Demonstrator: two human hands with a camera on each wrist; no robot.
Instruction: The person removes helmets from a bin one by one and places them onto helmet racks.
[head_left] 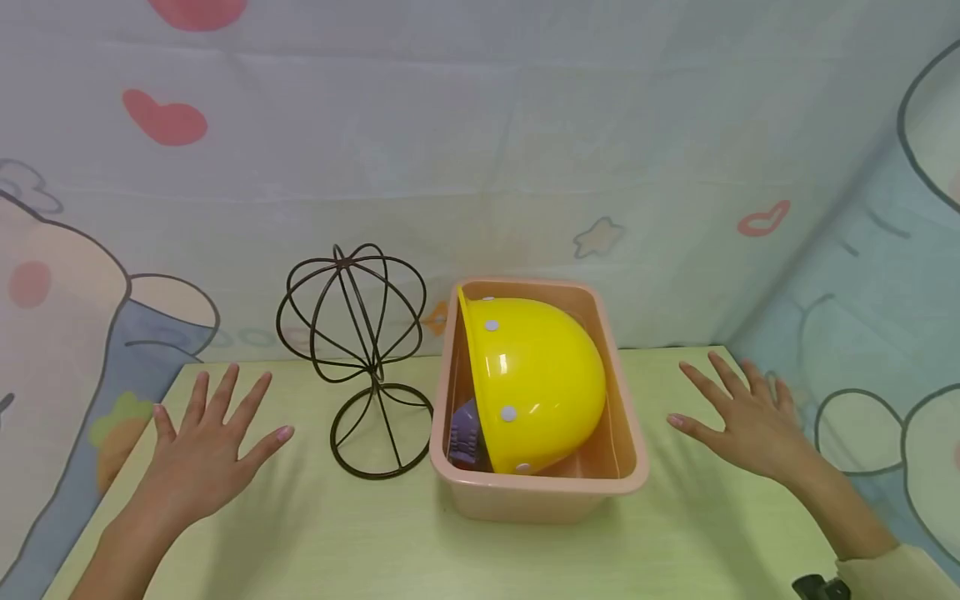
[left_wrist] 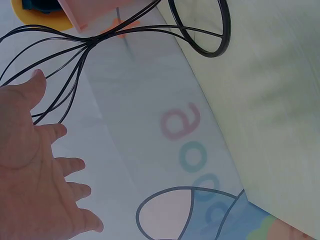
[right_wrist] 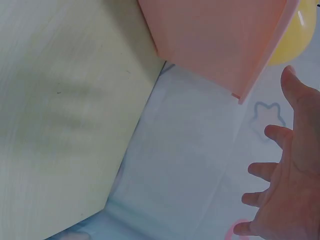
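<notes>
Both hands hover above the table with fingers spread, and neither holds anything. My left hand is at the left, nearest to a dark wire stand with a round cage top and a ring base. On the right, my right hand is apart from a pink plastic bin. Inside the bin a yellow helmet with pale dots lies tilted on its side, its rim facing left. A purple item shows partly beside the helmet's rim; the rest of it is hidden.
The pale wood-look table meets a printed cloth backdrop along its far edge. More cloth hangs at both sides. The wire stand stands close to the bin's left wall. Something small and black is near the right sleeve.
</notes>
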